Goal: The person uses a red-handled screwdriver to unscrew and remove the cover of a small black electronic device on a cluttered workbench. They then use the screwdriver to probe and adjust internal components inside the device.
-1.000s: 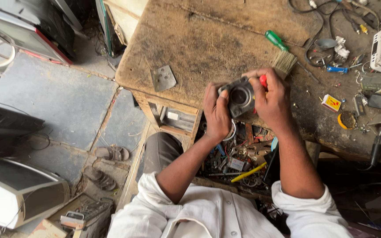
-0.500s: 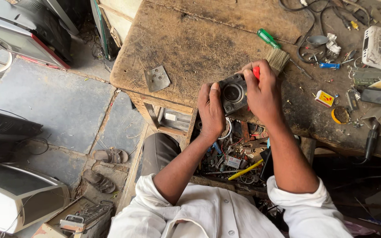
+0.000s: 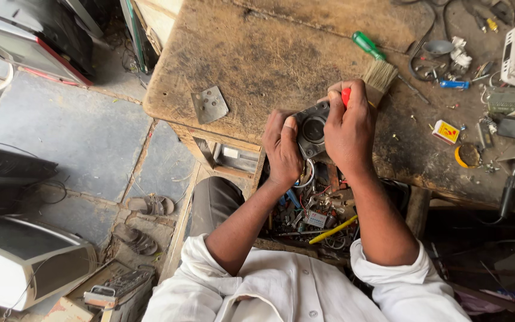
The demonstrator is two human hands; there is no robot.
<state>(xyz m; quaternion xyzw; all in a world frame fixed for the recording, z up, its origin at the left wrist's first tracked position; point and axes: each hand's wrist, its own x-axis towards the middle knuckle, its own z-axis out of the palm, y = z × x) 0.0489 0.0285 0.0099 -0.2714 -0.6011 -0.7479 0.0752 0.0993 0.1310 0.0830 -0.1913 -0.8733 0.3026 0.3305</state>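
One small grey metal motor housing (image 3: 312,128), squarish, held just over the near edge of the wooden workbench (image 3: 251,65), round dark opening turned up toward the camera; no clear long axis, flat face roughly level. Gripped on its left side by the left hand (image 3: 282,149), thumb lying along the housing's edge, fingers curled under. Right hand (image 3: 348,128) closed over the right side, also wrapped around one red-handled tool (image 3: 346,95); tip hidden behind the fingers, so direction of the tool not readable.

Just beyond the right hand, one paintbrush (image 3: 380,74) lying on the bench, pale bristles fanned toward the near edge, handle hidden from here. Beside it, one green-handled screwdriver (image 3: 366,43), long axis slanting from the far left to the near right. Toward the left edge, one flat grey metal plate (image 3: 210,104) with small holes, well apart from the hands. Near the right edge, one small yellow box (image 3: 446,132) and one blue-bodied part (image 3: 453,84) among loose wires and screws.

Below the hands, one open drawer (image 3: 311,217) full of mixed parts, with one yellow pencil-like stick (image 3: 332,229) lying slantwise. On the floor at left, two sandals (image 3: 144,220).
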